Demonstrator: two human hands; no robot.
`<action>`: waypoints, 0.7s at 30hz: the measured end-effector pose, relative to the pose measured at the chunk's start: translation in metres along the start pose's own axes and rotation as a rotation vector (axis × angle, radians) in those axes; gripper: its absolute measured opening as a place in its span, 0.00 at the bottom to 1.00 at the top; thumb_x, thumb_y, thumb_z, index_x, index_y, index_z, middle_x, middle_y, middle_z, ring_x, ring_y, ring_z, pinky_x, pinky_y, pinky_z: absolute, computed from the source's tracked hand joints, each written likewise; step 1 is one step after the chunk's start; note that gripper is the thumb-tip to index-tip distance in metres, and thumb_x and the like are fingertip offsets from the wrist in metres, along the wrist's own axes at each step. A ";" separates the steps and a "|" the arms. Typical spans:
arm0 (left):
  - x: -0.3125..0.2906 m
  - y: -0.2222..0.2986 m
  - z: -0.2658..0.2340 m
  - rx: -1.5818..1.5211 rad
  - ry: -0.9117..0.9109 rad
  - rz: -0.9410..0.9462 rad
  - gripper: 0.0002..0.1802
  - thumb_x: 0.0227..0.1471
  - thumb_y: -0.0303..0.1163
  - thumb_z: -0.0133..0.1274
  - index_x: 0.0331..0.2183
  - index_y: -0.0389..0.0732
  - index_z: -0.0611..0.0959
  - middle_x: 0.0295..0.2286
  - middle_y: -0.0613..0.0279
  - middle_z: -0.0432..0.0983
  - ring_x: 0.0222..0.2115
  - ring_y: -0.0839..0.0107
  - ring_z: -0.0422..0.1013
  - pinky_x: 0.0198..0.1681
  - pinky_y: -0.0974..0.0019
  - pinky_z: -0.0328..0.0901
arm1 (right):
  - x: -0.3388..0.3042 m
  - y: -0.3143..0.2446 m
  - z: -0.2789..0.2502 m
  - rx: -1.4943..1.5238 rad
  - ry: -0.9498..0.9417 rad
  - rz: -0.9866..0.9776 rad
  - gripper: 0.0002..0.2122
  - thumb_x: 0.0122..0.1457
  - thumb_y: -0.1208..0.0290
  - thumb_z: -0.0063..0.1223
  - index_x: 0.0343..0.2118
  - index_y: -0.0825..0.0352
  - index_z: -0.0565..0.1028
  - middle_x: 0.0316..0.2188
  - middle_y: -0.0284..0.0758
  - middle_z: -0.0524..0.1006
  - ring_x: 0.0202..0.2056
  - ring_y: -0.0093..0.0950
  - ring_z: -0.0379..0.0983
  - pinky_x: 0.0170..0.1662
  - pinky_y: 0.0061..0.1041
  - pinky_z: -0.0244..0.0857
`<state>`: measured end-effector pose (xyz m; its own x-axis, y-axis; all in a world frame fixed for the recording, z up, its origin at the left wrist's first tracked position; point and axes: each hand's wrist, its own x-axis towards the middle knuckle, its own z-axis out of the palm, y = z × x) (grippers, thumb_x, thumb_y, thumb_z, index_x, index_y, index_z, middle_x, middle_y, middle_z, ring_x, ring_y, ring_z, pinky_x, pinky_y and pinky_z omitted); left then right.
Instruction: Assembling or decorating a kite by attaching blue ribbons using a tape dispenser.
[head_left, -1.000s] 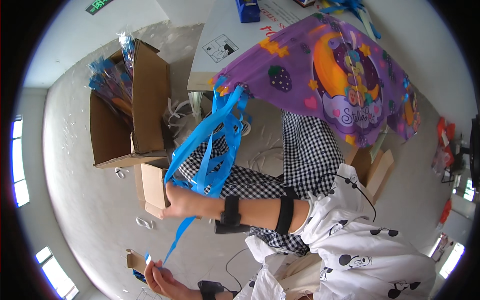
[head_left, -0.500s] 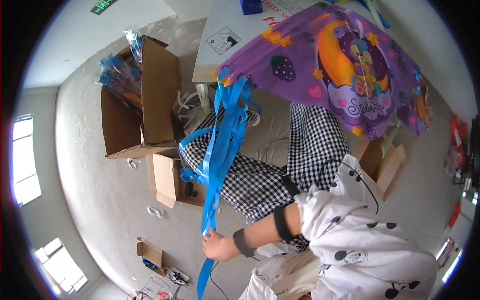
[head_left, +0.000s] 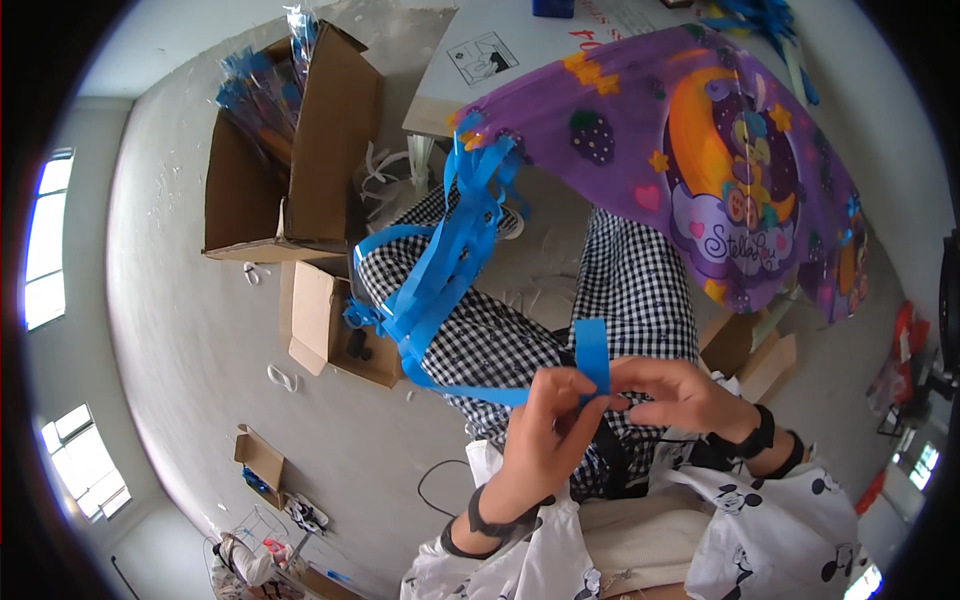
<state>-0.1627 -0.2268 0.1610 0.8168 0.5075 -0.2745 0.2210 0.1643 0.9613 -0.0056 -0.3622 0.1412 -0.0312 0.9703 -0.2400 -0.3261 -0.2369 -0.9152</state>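
Note:
Over my lap, my left hand [head_left: 545, 420] pinches the end part of a long blue ribbon [head_left: 592, 350], a short piece standing up above the fingers. The fingertips of my right hand [head_left: 680, 395] close on the same ribbon from the other side. From my left hand the strip runs left to a bunch of blue ribbon tails [head_left: 435, 275] draped over my left knee. These tails hang from the left corner of a purple plastic kite [head_left: 630, 150], printed with a moon, a cartoon animal and stars, lying partly on the table.
A tall cardboard box [head_left: 330, 130] at the left holds wrapped kite packs [head_left: 262, 110]. Below it, a small open carton [head_left: 320, 320] contains a dark object. The white table [head_left: 450, 85] is ahead, with more blue strips [head_left: 765, 30] at its far right. Another carton [head_left: 765, 365] sits right of my legs.
My right hand has come back from the lower left, where it gripped the ribbons. My left hand has come into view, and both now meet on a ribbon over my lap.

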 end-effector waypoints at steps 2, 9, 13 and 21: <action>0.009 -0.009 0.009 0.097 -0.032 -0.033 0.16 0.52 0.16 0.54 0.36 0.39 0.63 0.25 0.61 0.78 0.18 0.87 0.64 0.20 0.82 0.54 | -0.013 -0.005 0.002 0.416 0.281 0.048 0.16 0.61 0.74 0.50 0.51 0.71 0.70 0.49 0.39 0.71 0.51 0.27 0.68 0.56 0.28 0.60; 0.020 -0.023 0.016 -0.104 0.027 -0.176 0.18 0.52 0.23 0.57 0.34 0.40 0.61 0.26 0.59 0.81 0.15 0.89 0.59 0.17 0.80 0.52 | 0.018 0.011 0.010 0.470 0.636 0.125 0.07 0.60 0.73 0.53 0.38 0.70 0.75 0.34 0.30 0.76 0.36 0.17 0.71 0.39 0.18 0.66; 0.020 -0.025 0.005 0.065 0.085 -0.224 0.17 0.53 0.20 0.56 0.35 0.40 0.63 0.22 0.60 0.78 0.23 0.85 0.70 0.23 0.82 0.58 | 0.041 0.019 0.011 0.408 0.507 0.129 0.06 0.60 0.71 0.53 0.35 0.68 0.75 0.28 0.26 0.73 0.28 0.12 0.67 0.32 0.13 0.63; 0.025 -0.047 -0.038 0.222 0.329 -0.130 0.10 0.52 0.23 0.57 0.32 0.39 0.71 0.21 0.68 0.75 0.17 0.85 0.61 0.23 0.78 0.56 | 0.096 0.035 0.014 0.774 0.426 0.002 0.07 0.63 0.70 0.46 0.37 0.69 0.70 0.37 0.39 0.77 0.39 0.26 0.76 0.44 0.26 0.71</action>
<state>-0.1730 -0.1893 0.1079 0.5688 0.7434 -0.3519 0.4500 0.0769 0.8897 -0.0331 -0.2769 0.0906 0.2720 0.8322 -0.4831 -0.8797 0.0116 -0.4754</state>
